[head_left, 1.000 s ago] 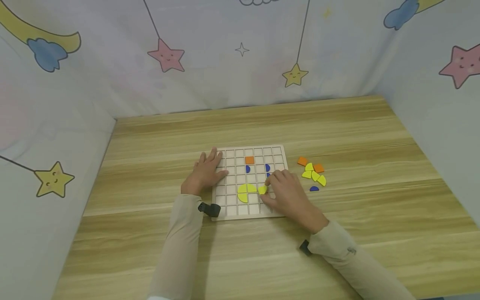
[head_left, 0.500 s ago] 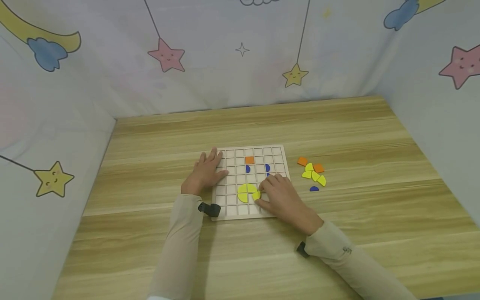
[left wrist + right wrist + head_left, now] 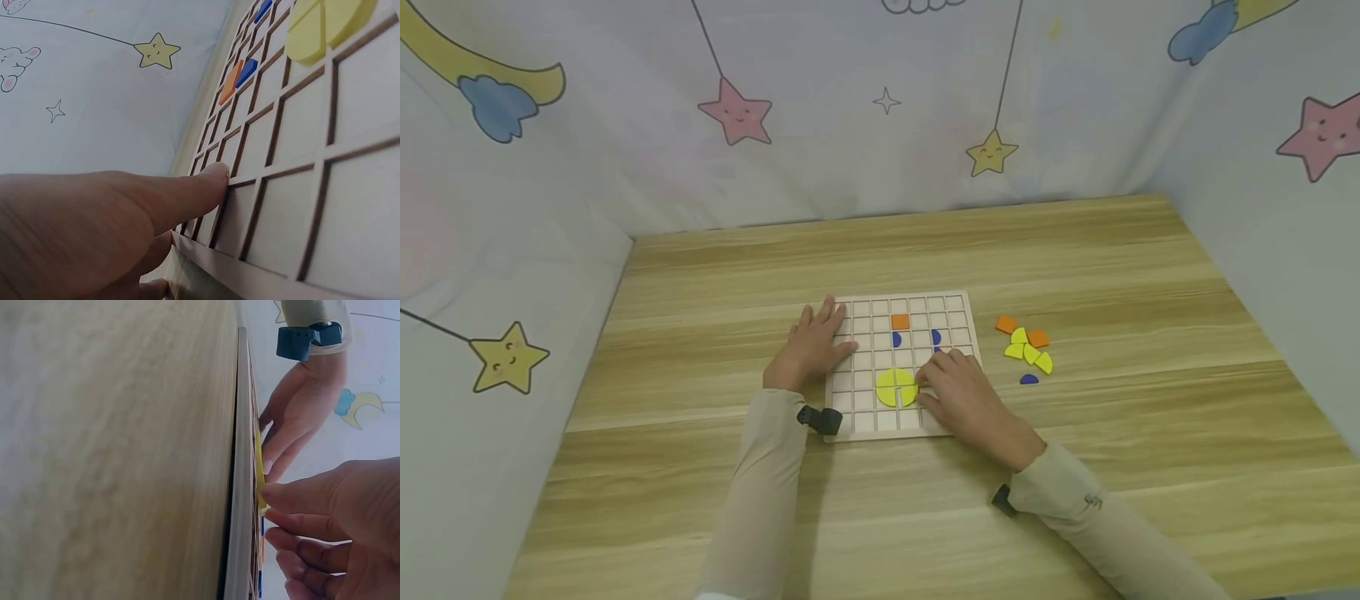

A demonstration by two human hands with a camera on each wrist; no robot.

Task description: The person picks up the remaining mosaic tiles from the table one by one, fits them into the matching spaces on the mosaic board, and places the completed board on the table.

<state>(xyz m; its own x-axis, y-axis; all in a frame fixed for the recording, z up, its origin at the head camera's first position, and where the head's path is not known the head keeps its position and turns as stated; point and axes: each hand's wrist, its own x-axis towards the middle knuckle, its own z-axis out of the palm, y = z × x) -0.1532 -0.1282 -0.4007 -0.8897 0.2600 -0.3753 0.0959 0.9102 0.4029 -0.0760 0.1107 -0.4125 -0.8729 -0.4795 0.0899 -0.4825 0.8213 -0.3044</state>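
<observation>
A pale wooden grid board (image 3: 861,423) lies on the table. Four-part yellow discs aside, one yellow disc (image 3: 887,377) of quarter-circle pieces sits low on its middle. At its lower right, my right hand (image 3: 966,404) pinches the edge of a yellow quarter-circle piece (image 3: 908,396) between thumb and index finger. In the right wrist view the thumb (image 3: 294,495) meets the yellow edge. My left hand (image 3: 808,352) rests spread on the board's left side, its thumb (image 3: 194,190) across the grid. Above the disc are an orange square (image 3: 900,322) and blue half-circles (image 3: 897,340), partly hidden by my right hand.
To the right of the board lie loose orange squares (image 3: 1037,337), several yellow quarter-circles (image 3: 1032,353) and a blue half-circle (image 3: 1029,379). The wood-grain table (image 3: 700,292) is bounded by a printed fabric backdrop (image 3: 820,167) behind and at both sides.
My right hand has moved slightly left and down with the yellow quarter-circle, which now lies against the other yellow pieces. The left hand has stayed in place.
</observation>
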